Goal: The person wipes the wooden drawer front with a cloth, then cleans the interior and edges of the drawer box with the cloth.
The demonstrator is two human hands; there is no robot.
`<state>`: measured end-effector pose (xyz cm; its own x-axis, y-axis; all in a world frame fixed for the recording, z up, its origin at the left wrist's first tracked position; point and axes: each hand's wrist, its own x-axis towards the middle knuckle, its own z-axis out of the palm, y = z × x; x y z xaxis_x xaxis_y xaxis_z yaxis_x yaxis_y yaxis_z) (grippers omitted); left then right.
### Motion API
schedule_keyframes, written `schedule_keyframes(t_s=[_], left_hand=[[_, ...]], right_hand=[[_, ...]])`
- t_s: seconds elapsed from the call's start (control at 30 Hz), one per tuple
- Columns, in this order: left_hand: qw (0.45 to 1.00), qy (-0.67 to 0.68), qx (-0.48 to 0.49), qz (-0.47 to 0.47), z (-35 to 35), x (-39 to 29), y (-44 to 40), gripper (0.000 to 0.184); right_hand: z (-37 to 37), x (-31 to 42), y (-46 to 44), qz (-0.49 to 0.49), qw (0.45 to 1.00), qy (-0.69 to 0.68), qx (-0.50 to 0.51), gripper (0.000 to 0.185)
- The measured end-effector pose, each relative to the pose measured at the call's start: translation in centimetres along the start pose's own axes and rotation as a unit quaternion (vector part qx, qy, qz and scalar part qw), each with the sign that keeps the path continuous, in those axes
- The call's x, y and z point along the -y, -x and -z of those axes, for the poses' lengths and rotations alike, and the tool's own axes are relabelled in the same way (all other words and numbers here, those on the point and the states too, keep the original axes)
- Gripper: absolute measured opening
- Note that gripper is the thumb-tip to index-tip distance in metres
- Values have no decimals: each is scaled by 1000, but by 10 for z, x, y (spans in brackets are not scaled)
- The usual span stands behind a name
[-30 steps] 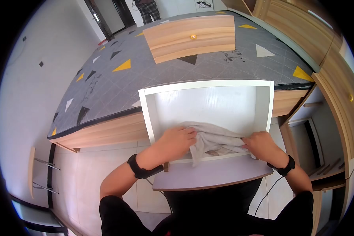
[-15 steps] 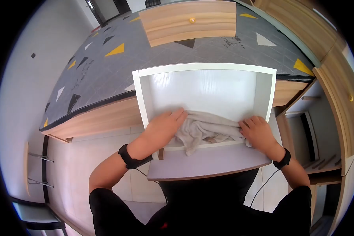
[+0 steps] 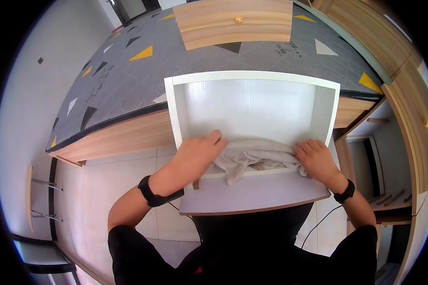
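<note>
A white drawer box [image 3: 252, 76] with a pale front panel [image 3: 252, 197] rests over my lap. Inside, along its near wall, lies a crumpled light grey cloth [image 3: 259, 154], one corner draped over the near edge. My left hand [image 3: 202, 151] is at the cloth's left end, its fingers bent together at the cloth's edge; what they hold, if anything, is hidden. At the right end my right hand [image 3: 316, 159] has its fingers closed on the cloth, beside the drawer's right wall.
Beyond the drawer is a bed with a grey patterned mattress [image 3: 176, 71], on which a wooden drawer with a yellow knob [image 3: 235, 31] lies. An open wooden cabinet [image 3: 366, 164] stands at the right. A folding stool [image 3: 31, 197] leans by the left wall.
The view has tilted down, so the drawer appears higher. My left hand has shifted left along the cloth, which is spread flatter. The person at the far door is out of view.
</note>
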<state>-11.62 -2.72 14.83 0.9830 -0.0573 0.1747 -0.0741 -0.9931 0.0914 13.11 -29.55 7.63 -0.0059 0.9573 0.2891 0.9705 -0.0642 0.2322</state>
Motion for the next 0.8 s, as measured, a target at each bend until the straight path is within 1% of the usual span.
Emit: schedule_keyframes(t_s=[0.03,0.07,0.1,0.13,0.23,0.27,0.3,0.33,0.37,0.4,0.43,0.47,0.5,0.53,0.57,0.6,0.63,0.67,0.7,0.73,0.77,0.8], left_hand=[[1000,-5,-6,-1,2,-3,1,37],[999,-26,-36,-21,4,-7,3,38],[996,-43,-63,-41,4,-11,6,39],[996,-42,-62,-42,5,-12,8,39],[995,-35,-87,-28,10,-11,13,42],[994,-41,-101,-4,12,-10,15,43],[992,-47,-114,20,15,-9,17,45],[992,-47,-114,19,20,-7,18,45],[987,-14,-154,30,26,-4,18,43],[980,20,-193,41,33,-2,18,42],[980,20,-194,37,42,-1,19,42],[950,213,-217,77,52,1,19,40],[881,396,-230,114,61,2,19,38],[881,398,-228,112,69,5,17,38],[908,271,-314,53,78,10,11,38],[910,135,-393,-7,86,15,4,38],[910,135,-391,-7,93,14,-8,38],[910,50,-411,-20,96,8,-24,40],[903,-36,-428,-32,97,5,-39,44],[916,-122,-380,-23,93,6,-50,46],[922,-207,-328,-12,86,9,-58,48],[923,-207,-326,-9,73,16,-62,48]], right_hand=[[-2,-2,-3,-12,1000,-3,-9,23],[-2,-6,-5,-11,1000,3,-15,23],[-3,-7,-4,-9,999,-1,38,22],[-3,-7,-2,-7,996,-7,92,22],[8,-9,-9,-10,993,-31,113,17],[13,-9,-11,-10,993,-30,113,17],[21,-9,-12,-37,991,-96,83,14],[30,-8,-15,-65,983,-161,51,11],[42,-8,-18,-67,983,-161,51,11],[59,-7,-22,-186,938,-286,59,8],[74,-7,-25,-300,863,-402,64,7],[86,-8,-26,-304,862,-400,63,7],[97,-10,-28,-307,808,-503,-15,7],[105,-11,-31,-304,737,-597,-93,9],[111,-8,-41,-274,730,-593,-199,13],[117,-14,-50,-242,756,-547,-266,14],[125,-18,-62,-216,784,-492,-310,15],[129,-19,-81,-164,791,-476,-348,23],[130,-16,-97,-165,790,-478,-346,23],[130,-11,-111,-157,872,-347,-307,29],[129,-12,-120,-143,932,-209,-260,35],[108,-22,-128,-97,956,-132,-243,42]])
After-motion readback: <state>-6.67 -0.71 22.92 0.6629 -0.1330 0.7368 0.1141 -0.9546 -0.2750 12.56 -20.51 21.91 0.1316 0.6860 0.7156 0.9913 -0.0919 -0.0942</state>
